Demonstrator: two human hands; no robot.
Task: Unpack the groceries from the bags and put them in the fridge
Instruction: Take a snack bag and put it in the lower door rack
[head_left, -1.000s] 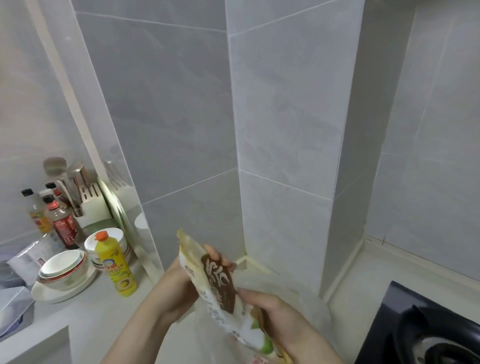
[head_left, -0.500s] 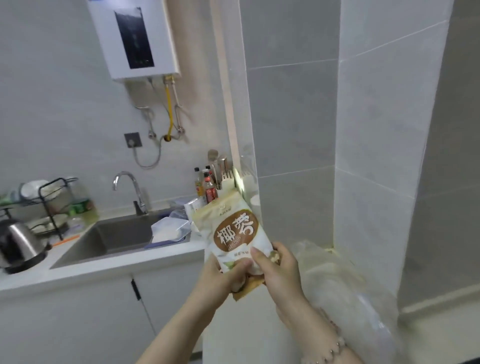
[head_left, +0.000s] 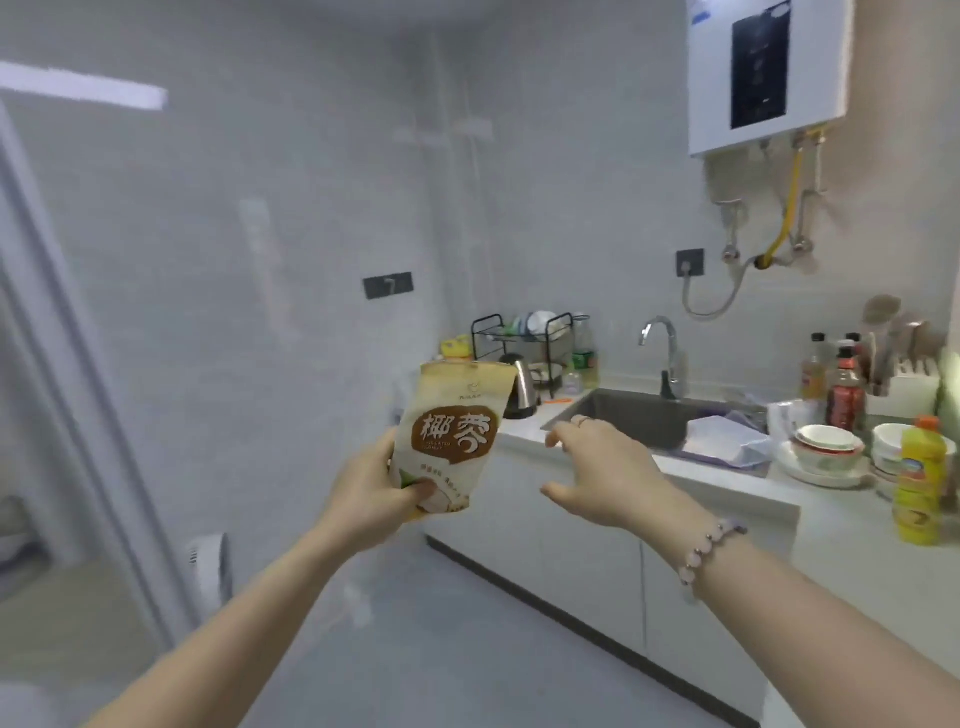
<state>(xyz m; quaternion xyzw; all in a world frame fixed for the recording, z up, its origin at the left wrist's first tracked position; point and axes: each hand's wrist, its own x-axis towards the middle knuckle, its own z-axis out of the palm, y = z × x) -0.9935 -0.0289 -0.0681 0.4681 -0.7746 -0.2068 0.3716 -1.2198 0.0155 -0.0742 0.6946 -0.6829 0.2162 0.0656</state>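
A cream snack pouch (head_left: 451, 431) with a brown oval label stands upright in mid-air, gripped at its lower edge by my left hand (head_left: 371, 493). My right hand (head_left: 597, 470) hovers just to the right of the pouch, apart from it, fingers spread and relaxed, holding nothing. A bead bracelet sits on that wrist. No grocery bag and no fridge are in view.
A white counter (head_left: 831, 514) runs along the right with a steel sink (head_left: 639, 415), a faucet (head_left: 667, 353), stacked bowls (head_left: 826, 447), a yellow bottle (head_left: 922, 483), sauce bottles (head_left: 844, 389), a kettle (head_left: 522, 387) and a dish rack (head_left: 524, 338). A glass door frame (head_left: 67, 395) stands left. Grey floor lies ahead.
My view has swung left from the tiled corner to the sink wall. My right hand has let go of the pouch; only my left hand holds it now.
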